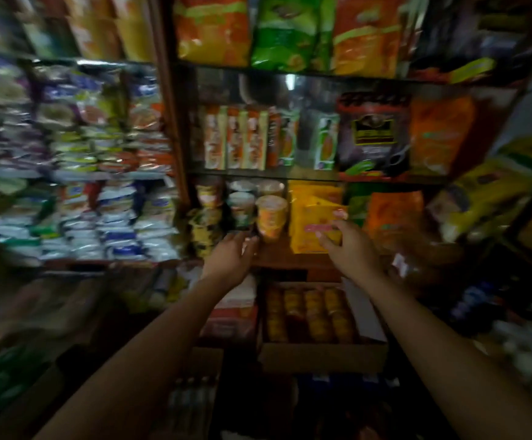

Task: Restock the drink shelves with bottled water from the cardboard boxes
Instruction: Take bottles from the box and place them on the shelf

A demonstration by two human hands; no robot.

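Reaching toward the snack shelf [290, 265] at centre frame, both the left hand [231, 254] and right hand [347, 246] are spread, empty. Bottles [191, 404] — blurred, bottom centre — are judged heavy, slippery; best gripped mid-body.

Both bare arms stretch forward and up, nearly straight at the elbows. The left hand [231, 255] is open, palm turned inward, fingers loosely spread and holding nothing. The right hand [347, 242] reaches slightly higher, fingers extended forward; motion blur hides its exact grip.
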